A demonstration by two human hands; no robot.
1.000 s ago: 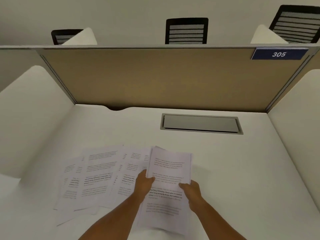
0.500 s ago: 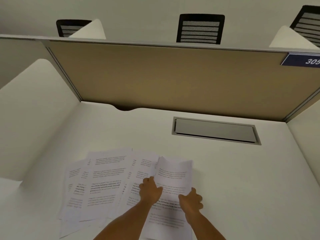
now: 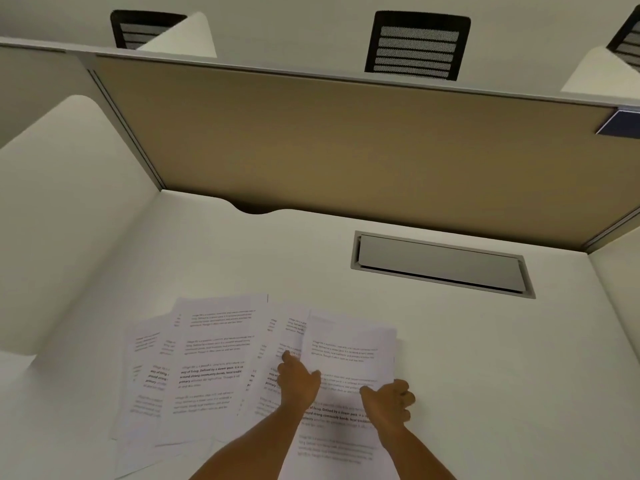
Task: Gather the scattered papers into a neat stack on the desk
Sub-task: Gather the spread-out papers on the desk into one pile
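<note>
Several printed white papers (image 3: 207, 362) lie fanned and overlapping on the white desk (image 3: 485, 375), left of centre near the front edge. A small stack of sheets (image 3: 349, 344) sits at the right end of the spread, partly over the others. My left hand (image 3: 298, 379) grips the stack's left edge, thumb on top. My right hand (image 3: 388, 400) holds its right edge with fingers curled around it. The stack's lower part runs between my forearms to the bottom of the view.
A grey cable hatch (image 3: 440, 265) is set into the desk at the back right. A tan partition (image 3: 346, 147) closes the back, white side panels (image 3: 69, 216) flank the desk. Black chairs (image 3: 415, 46) stand beyond the partition.
The view has shifted left and down, so the desk appears further right. Both hands still hold the same stack; the right hand slid out to its right edge.
</note>
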